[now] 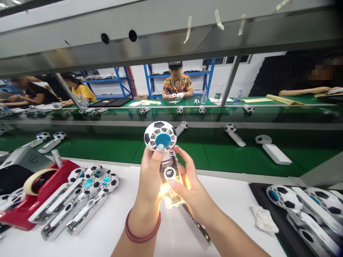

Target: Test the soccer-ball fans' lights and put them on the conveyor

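Both grips, left hand (pixel 150 178) and right hand (pixel 191 189), clasp the lit fan (pixel 163 153); more fans (pixel 80 200) lie left.

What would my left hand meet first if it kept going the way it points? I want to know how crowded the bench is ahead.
The left hand points up and away, thumb on the blue hub of the soccer-ball fan it holds. Beyond lies the green conveyor belt; another fan seems closest, though depth is unclear.

Reads "100" in white digits on the small round display (pixel 169 173) of the lit handheld fan (pixel 164 157). Elsewhere nothing legible.
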Available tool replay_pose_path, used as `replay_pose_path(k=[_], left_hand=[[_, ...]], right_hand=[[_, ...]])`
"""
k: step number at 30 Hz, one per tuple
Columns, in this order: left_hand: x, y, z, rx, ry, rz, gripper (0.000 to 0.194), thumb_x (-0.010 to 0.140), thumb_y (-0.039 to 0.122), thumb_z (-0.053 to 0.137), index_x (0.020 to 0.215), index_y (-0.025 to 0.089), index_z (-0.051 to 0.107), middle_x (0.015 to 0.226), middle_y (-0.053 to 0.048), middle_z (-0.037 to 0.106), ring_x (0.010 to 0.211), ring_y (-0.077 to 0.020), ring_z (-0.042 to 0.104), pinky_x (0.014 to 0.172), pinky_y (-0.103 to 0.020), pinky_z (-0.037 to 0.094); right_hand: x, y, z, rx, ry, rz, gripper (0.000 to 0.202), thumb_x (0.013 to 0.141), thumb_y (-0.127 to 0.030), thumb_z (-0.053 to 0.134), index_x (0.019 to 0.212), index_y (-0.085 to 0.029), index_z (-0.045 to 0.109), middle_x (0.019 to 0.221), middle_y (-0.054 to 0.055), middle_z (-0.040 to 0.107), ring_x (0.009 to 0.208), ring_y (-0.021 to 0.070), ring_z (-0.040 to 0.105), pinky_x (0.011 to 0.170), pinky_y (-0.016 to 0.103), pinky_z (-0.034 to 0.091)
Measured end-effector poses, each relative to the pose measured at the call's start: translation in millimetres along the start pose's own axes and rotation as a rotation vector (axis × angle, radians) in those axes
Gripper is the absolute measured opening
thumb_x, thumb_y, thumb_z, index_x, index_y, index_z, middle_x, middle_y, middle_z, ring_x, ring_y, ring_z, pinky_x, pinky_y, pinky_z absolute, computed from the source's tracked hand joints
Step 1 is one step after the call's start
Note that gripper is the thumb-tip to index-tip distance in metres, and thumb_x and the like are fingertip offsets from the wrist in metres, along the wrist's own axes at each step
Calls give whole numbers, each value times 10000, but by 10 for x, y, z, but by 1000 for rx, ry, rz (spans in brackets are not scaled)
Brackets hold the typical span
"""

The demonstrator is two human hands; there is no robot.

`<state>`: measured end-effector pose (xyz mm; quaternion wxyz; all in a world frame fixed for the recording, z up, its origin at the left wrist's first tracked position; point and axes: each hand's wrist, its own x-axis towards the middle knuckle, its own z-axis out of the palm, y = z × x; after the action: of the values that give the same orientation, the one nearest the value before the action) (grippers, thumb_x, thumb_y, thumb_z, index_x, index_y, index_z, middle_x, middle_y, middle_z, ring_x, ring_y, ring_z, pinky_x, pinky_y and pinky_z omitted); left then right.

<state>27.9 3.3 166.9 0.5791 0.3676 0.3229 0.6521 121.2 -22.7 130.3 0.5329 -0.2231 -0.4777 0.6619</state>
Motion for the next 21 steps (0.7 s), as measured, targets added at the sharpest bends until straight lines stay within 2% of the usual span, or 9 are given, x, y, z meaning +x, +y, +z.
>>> replay_pose_path(k=[7, 13, 18, 21], left_hand=[[8, -22, -10, 15, 9, 31, 463, 699, 452, 652, 1067, 184, 569, 892, -60, 683, 743, -231, 662, 595, -302, 513], [8, 0, -19, 12, -7, 54, 427, 706, 449, 646, 1041, 191, 585, 907, -52, 685, 770, -228, 664, 624, -297, 518], [-27, 16, 17, -8, 25, 38, 397, 695, 440, 658, 981, 172, 594, 931, -55, 680, 776, -218, 662, 641, -286, 519], [-40, 11, 30, -13, 40, 35, 420, 684, 446, 662, 995, 173, 591, 900, -49, 681, 770, -221, 660, 630, -285, 520]], right_hand=[[-1, -33, -30, -15, -36, 15, 662, 868, -267, 556, 1370, -358, 134, 1323, 60, 415, 1137, 203, 490, 934, 390, 427], [-7, -61, -75, -49, -148, 31, 758, 856, -238, 575, 1391, -370, 55, 1220, 58, 462, 1064, 181, 509, 924, 376, 416], [-11, -81, -71, -29, -127, 15, 777, 831, -226, 606, 1388, -368, 83, 1132, 44, 510, 1035, 180, 523, 893, 356, 427], [-14, -126, -64, -50, -131, 47, 753, 834, -220, 598, 1386, -375, 109, 1183, 48, 496, 1033, 183, 528, 857, 342, 449]])
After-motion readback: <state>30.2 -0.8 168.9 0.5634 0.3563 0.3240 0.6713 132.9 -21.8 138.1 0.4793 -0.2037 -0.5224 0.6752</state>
